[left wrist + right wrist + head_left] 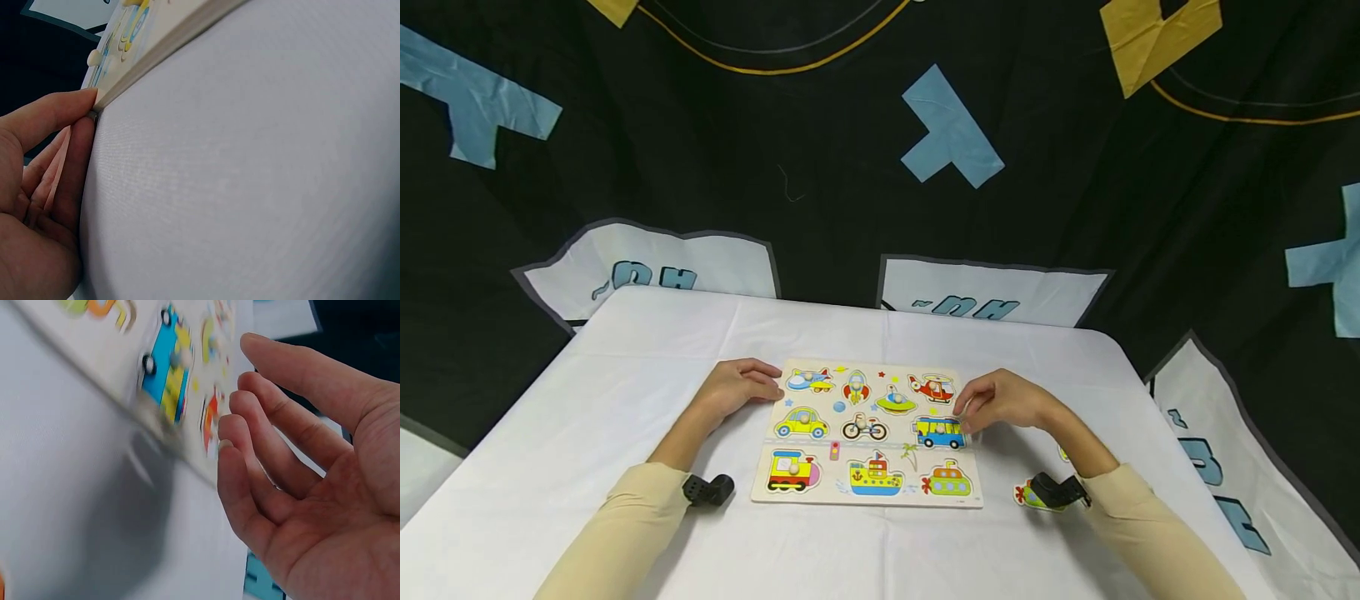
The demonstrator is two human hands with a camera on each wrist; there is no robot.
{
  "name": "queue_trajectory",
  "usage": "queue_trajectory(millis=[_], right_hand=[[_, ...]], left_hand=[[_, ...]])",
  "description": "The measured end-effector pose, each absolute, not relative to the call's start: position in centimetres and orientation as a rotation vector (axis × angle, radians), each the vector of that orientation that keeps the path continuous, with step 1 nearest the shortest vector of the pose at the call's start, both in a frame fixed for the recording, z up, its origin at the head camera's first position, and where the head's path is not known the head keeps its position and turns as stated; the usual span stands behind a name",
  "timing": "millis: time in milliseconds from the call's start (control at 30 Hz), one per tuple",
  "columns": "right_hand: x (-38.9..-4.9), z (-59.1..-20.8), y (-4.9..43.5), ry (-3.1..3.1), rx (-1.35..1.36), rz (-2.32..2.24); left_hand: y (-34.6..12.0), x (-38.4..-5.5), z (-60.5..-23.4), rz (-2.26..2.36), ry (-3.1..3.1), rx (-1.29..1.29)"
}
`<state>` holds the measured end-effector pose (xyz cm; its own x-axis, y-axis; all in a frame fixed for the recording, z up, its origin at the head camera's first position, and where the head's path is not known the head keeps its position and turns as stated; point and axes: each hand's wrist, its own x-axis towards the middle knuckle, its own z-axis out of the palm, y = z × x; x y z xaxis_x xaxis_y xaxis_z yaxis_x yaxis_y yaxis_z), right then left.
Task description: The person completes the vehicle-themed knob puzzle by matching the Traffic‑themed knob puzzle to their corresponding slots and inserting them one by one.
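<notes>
A wooden knob puzzle board [842,497] with colourful vehicle pictures lies flat on the white table. My left hand [739,385] is at its upper left edge. In the left wrist view, the thumb and a finger [59,115] pinch the board's corner. My right hand [1006,400] hovers by the right edge, near the blue bus piece [938,432]. Seen from the right wrist, its fingers [281,447] are loosely bent and hold nothing. Other pictures include a yellow car [802,422], a bicycle [865,427] and a red helicopter [932,387].
A loose submarine piece [1028,497] lies on the table right of the board, partly hidden by the black wrist camera [1054,490]. Another piece [1063,453] shows slightly beside the right forearm. A black curtain [820,167] hangs behind the white tablecloth [647,375].
</notes>
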<state>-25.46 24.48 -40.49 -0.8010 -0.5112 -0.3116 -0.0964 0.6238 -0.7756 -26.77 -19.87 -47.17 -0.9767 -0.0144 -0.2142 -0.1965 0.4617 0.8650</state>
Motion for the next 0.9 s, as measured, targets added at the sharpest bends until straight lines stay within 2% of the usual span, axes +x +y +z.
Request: queue_trajectory(millis=[500,900], right_hand=[[-23.6,-40.3,32.9,2.386,-0.381,-1.088],[-22.7,-41.3,38.8,2.5,-0.149,-1.043]], left_hand=[[-19.8,-26.8,-47.3,1.53,2.535,-0.188],[-19.8,-26.7,-47.3,1.567,2.51,-0.182]])
